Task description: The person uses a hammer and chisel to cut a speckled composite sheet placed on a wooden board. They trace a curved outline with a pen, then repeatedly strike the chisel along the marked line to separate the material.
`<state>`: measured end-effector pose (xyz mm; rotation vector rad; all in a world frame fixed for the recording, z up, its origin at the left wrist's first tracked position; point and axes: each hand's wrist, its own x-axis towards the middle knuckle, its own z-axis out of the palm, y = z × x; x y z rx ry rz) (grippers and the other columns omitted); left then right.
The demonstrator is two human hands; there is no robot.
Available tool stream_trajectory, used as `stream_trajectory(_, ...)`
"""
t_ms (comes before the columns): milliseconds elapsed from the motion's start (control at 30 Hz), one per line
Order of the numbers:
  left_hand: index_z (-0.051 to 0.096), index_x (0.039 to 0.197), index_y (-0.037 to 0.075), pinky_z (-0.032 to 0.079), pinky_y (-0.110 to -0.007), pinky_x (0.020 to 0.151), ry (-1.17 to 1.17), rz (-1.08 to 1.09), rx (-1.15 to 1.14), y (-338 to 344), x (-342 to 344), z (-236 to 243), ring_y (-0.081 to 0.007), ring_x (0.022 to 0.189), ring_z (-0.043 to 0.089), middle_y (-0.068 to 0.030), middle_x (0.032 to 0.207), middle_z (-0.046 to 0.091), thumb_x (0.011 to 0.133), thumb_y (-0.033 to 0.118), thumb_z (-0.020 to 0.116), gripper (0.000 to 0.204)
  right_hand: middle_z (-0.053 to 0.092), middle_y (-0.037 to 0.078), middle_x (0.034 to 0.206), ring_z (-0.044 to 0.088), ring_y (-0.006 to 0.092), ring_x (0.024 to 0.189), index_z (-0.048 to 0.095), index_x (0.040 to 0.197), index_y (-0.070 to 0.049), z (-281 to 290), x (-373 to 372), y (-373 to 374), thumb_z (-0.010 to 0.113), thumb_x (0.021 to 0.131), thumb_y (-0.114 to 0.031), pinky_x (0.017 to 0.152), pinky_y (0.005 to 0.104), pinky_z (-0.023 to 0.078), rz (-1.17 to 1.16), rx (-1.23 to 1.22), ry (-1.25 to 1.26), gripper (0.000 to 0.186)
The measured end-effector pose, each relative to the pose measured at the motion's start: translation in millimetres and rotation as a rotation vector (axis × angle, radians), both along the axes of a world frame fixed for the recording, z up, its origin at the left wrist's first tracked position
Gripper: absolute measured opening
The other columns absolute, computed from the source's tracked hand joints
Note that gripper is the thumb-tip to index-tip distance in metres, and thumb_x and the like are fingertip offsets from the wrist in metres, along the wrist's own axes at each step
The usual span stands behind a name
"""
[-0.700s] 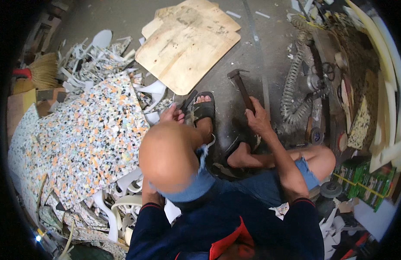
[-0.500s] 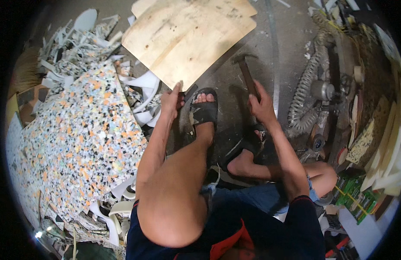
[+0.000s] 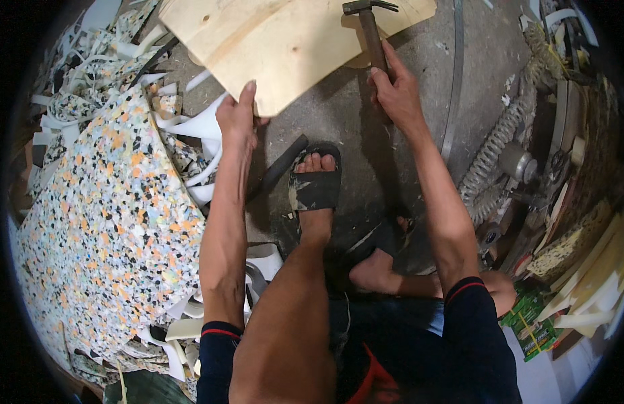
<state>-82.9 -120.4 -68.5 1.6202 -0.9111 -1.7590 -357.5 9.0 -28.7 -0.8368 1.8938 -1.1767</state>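
At the upper centre of the frame, a plywood panel [image 3: 258, 54] with clipped corners ran out past the top edge, a knot showing in its pale face. The left hand [image 3: 236, 124] pinched its nearest corner, thumb laid on the upper face and the other fingers mostly hidden beneath. The right hand [image 3: 399, 97], right of upper centre, was closed around the wooden handle of a claw hammer [image 3: 372, 40], whose head overlapped the panel in the view; whether they touched could not be told. Below the panel, a foot in a black slide sandal [image 3: 315, 190] rested on the grey floor [image 3: 433, 81], with a dark bar [image 3: 285, 161] just beside it. A speckled foam sheet [image 3: 110, 236] filled the left side, white curved scraps [image 3: 201, 128] along its edge. A coiled hose [image 3: 501, 148] lay at the right, and green packages [image 3: 527, 326] sat at the lower right.
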Motion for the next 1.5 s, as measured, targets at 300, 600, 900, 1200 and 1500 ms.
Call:
stream_trajectory(300,0.060,0.110,-0.006,0.050,-0.027,0.039,-0.268,-0.004,0.061,-26.5,-13.9,-2.1,-0.0174,0.056,0.065,-0.0131,0.081,0.069,0.091,0.040,0.078,0.053,0.068,0.007,0.088,0.060,0.0114,0.060,0.043,0.155,-0.006,-25.9,-41.8,-50.4,0.059,0.098,-0.014,0.056,0.0280,0.051,0.073,-0.144,0.331,0.060)
stream_trajectory(600,0.061,0.103,-0.002,0.042,-0.029,0.040,-0.347,-0.074,0.085,-30.2,-10.9,-3.5,-0.0149,0.054,0.058,-0.0088,0.078,0.066,0.088,0.050,0.078,0.057,0.066,0.020,0.134,0.064,0.0304,0.124,0.057,0.145,-0.010,-12.1,-39.7,-55.4,0.060,0.094,-0.016,0.105,0.0364,0.048,0.156,-0.090,0.450,0.052)
stream_trajectory(900,0.062,0.102,-0.004,0.041,-0.029,0.040,-0.329,-0.074,0.062,-28.6,-14.7,5.5,-0.0155,0.050,0.057,-0.0105,0.075,0.066,0.088,0.049,0.079,0.058,0.068,0.020,0.089,0.069,0.0431,0.084,0.047,0.153,-0.025,-1.2,-29.2,-64.3,0.066,0.092,-0.017,0.073,0.0521,0.053,0.248,-0.196,0.790,0.064)
stream_trajectory(1200,0.066,0.094,-0.008,0.041,-0.031,0.038,-0.333,-0.052,0.039,-26.4,-17.2,12.9,-0.0159,0.047,0.057,-0.0124,0.071,0.067,0.089,0.038,0.080,0.048,0.067,0.014,0.111,0.072,0.0340,0.083,0.037,0.158,-0.032,-6.4,-21.2,-55.1,0.059,0.093,-0.009,0.068,0.0458,0.060,0.389,0.185,1.120,0.073)
stream_trajectory(1500,0.066,0.100,-0.007,0.042,-0.031,0.039,-0.384,-0.081,0.002,-25.6,-14.1,3.8,-0.0168,0.049,0.059,-0.0121,0.075,0.068,0.087,0.046,0.079,0.056,0.062,0.015,0.100,0.071,0.0343,0.081,0.035,0.159,-0.033,-6.5,-8.7,-57.0,0.060,0.092,-0.006,0.065,0.0432,0.059,0.388,0.232,1.116,0.077)
